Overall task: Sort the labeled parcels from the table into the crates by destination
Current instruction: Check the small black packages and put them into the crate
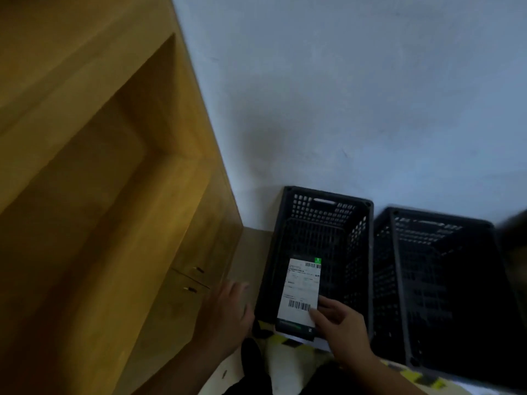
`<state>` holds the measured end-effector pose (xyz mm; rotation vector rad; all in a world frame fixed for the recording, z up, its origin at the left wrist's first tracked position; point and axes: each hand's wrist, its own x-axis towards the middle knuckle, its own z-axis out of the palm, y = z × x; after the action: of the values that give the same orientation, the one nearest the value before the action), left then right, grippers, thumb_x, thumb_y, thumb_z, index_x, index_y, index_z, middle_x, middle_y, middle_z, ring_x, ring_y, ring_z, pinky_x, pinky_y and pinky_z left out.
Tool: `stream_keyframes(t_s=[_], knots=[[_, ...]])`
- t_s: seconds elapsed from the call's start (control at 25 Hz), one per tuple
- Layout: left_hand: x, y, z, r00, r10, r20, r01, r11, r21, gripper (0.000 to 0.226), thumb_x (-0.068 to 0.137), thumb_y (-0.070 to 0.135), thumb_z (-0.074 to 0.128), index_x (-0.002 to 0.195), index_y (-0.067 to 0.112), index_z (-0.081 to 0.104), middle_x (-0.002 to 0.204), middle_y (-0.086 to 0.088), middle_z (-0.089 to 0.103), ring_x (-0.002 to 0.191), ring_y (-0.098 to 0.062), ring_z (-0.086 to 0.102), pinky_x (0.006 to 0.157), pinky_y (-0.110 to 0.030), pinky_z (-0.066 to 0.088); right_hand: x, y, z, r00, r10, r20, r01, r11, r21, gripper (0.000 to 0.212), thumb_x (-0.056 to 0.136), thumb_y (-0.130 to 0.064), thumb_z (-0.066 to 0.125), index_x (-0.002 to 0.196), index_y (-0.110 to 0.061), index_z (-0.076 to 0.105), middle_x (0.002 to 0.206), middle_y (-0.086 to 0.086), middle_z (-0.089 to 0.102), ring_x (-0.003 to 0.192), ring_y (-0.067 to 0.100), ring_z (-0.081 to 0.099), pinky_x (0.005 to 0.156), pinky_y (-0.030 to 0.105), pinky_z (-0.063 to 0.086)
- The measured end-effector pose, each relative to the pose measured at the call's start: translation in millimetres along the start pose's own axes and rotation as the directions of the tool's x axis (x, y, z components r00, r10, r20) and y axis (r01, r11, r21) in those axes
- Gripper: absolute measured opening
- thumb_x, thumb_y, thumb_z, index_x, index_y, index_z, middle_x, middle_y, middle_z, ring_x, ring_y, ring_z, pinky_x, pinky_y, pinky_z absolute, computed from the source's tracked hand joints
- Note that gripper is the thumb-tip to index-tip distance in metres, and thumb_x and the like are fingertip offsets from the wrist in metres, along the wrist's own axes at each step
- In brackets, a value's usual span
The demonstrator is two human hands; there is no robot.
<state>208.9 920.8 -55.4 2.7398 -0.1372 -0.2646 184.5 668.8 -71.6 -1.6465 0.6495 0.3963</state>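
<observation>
Black plastic is making up two crates on the floor against the pale wall (342, 95): the left crate (328, 195) and the right crate (442, 220) are standing just beside each other. The right grip (342, 323) is pinching the dark parcel (301, 292) by its lower corner, white barcode label up, over the left crate's near rim. The left grip (228, 312), blurred, is hovering with fingers spread beside the wooden cabinet (114, 195).

Label (302, 289) on parcel (295, 328): barcodes, text illegible
</observation>
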Motion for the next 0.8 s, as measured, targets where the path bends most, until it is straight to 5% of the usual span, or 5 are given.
stream_keyframes(t_s=[0.16, 0.36, 0.6, 0.8], knots=[[28, -14, 5, 0.994, 0.079, 0.071, -0.078, 0.997, -0.013, 0.038, 0.095, 0.038, 0.050, 0.132, 0.028, 0.054, 0.124, 0.010, 0.055, 0.108, -0.011, 0.054, 0.089, -0.031, 0.047, 8, 3, 6, 0.995, 0.077, -0.055, -0.075, 0.996, 0.040, 0.042, 0.091, -0.003, 0.073, 0.131, -0.008, 0.063, 0.099, 0.001, 0.075, 0.090, 0.016, 0.074, 0.080, 0.036, 0.064], [57, -32, 44, 0.981, 0.095, 0.168, -0.093, 0.995, -0.016, 0.035, 0.092, 0.040, 0.053, 0.127, 0.032, 0.056, 0.114, 0.015, 0.055, 0.101, -0.007, 0.053, 0.086, -0.027, 0.046, 65, 35, 17, 0.990, 0.106, -0.090, -0.108, 0.994, -0.009, 0.044, 0.090, -0.004, 0.074, 0.132, -0.013, 0.065, 0.098, -0.008, 0.078, 0.086, 0.007, 0.075, 0.075, 0.020, 0.061], [96, -101, 153, 0.974, -0.043, 0.221, 0.054, 0.998, -0.042, 0.034, 0.093, 0.029, 0.062, 0.127, 0.027, 0.059, 0.120, 0.013, 0.057, 0.108, -0.010, 0.055, 0.090, -0.030, 0.047, 210, 130, 64, 0.991, 0.110, -0.072, -0.118, 0.986, -0.116, 0.039, 0.091, -0.002, 0.071, 0.129, -0.009, 0.067, 0.115, 0.005, 0.076, 0.099, 0.012, 0.072, 0.097, 0.038, 0.058], [110, -144, 211, 0.945, -0.123, 0.303, 0.153, 0.985, -0.075, 0.033, 0.096, 0.029, 0.059, 0.129, 0.028, 0.056, 0.121, 0.015, 0.053, 0.110, -0.009, 0.052, 0.094, -0.033, 0.048, 275, 214, 96, 0.967, 0.249, -0.061, -0.256, 0.938, -0.234, 0.036, 0.089, -0.006, 0.075, 0.124, -0.007, 0.068, 0.111, 0.003, 0.075, 0.098, 0.015, 0.071, 0.094, 0.037, 0.059]])
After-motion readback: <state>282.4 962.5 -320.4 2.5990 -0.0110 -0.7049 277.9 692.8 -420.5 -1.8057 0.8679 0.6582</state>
